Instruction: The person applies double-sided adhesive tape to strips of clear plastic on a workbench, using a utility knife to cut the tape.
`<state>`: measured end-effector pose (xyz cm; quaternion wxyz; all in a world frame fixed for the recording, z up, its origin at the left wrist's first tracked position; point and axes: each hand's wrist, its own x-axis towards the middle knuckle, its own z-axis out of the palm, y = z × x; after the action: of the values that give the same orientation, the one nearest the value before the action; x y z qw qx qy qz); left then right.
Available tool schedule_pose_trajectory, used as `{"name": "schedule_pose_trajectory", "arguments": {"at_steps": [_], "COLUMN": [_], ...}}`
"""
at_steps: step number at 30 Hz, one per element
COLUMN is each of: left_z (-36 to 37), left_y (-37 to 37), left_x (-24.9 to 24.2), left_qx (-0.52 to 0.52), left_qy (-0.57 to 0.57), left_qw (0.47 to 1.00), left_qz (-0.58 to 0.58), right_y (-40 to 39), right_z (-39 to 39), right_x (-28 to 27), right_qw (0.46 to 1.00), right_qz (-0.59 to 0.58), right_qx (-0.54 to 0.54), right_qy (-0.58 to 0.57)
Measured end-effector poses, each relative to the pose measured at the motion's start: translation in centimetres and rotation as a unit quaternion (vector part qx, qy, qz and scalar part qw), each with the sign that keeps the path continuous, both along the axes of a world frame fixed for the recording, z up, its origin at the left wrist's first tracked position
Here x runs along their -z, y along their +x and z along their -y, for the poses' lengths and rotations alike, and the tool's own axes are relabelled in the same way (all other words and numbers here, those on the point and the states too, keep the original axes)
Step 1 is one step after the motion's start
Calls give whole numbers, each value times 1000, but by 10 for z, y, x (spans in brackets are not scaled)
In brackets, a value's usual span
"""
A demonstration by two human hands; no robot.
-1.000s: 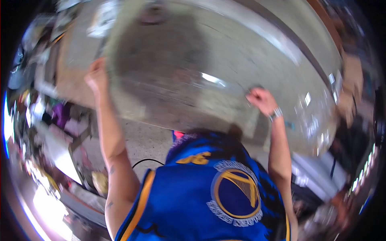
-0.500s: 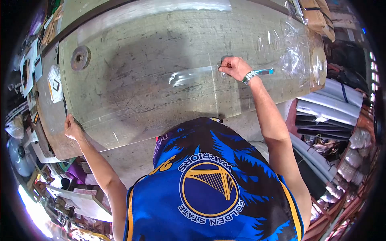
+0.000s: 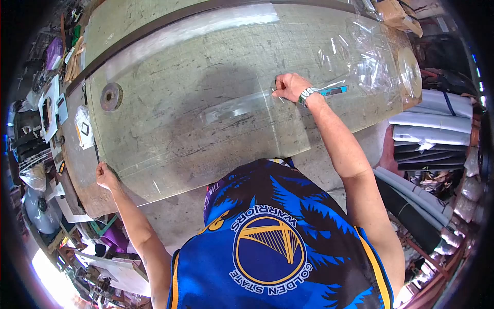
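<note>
A large transparent sheet lies over the scratched table (image 3: 170, 139). At its near left edge my left hand (image 3: 106, 176) is closed in a pinch; what lies between the fingers is too small to name. My right hand (image 3: 292, 87) pinches the end of a thin clear strip (image 3: 234, 109) above the middle of the table. Just right of my wrist rests a blue-and-black cutter (image 3: 333, 90). A round disc with a hole (image 3: 111, 97) sits at the left of the table.
Crumpled clear plastic (image 3: 371, 64) and a clear roll (image 3: 408, 69) are at the right end. A dark bar (image 3: 149, 28) crosses the far side. A plastic packet (image 3: 85, 126) lies left. Rolled material (image 3: 432, 118) is stacked beyond the right edge.
The view has shifted, so the table and left hand appear farther right and lower. My right hand has moved slightly left over the table, still pinching the strip.
</note>
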<state>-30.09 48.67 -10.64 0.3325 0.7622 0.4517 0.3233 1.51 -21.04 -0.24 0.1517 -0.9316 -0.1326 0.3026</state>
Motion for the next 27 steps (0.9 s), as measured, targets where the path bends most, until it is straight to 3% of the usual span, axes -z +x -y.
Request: {"name": "schedule_pose_trajectory", "arguments": {"at_steps": [5, 8, 10, 11, 12, 13, 14, 16, 18, 22, 27], "left_z": [-8, 75, 131, 188, 274, 326, 369, 440, 479, 496, 493], "left_y": [2, 45, 91, 122, 150, 172, 192, 222, 246, 272, 278], "left_x": [-10, -54, -59, -77, -110, -118, -118, -115, -102, -92, -98], "left_qx": [-2, -179, -50, 89, 191, 346, 481, 655, 709, 738, 742], "left_qy": [31, 312, 329, 201, 180, 125, 149, 100, 90, 132, 151], "left_qw": [997, 904, 936, 973, 962, 927, 859, 741, 681, 616, 601], "left_qz": [-73, -230, -117, -70, -70, -76, -88, -105, -160, -242, -255], "right_y": [0, -2, 0, 1, 2, 3, 5, 4, 2, -1, 3], "right_z": [-5, -5, -4, -3, -3, -2, 0, 3, 6, 7, 8], "right_x": [-8, -14, -9, -7, -6, -4, 1, 10, 13, 11, 20], "right_qw": [999, 999, 999, 999, 999, 999, 999, 1000, 999, 1000, 999], "right_qz": [1, 8, -1, -3, -4, -5, -10, 12, 34, 17, 11], "right_qx": [-3, -9, -14, -16, -20, -25, -27, -16, -14, -24, -36], "right_qy": [-40, -41, -43, -42, -41, -40, -32, -11, 0, -4, 7]}}
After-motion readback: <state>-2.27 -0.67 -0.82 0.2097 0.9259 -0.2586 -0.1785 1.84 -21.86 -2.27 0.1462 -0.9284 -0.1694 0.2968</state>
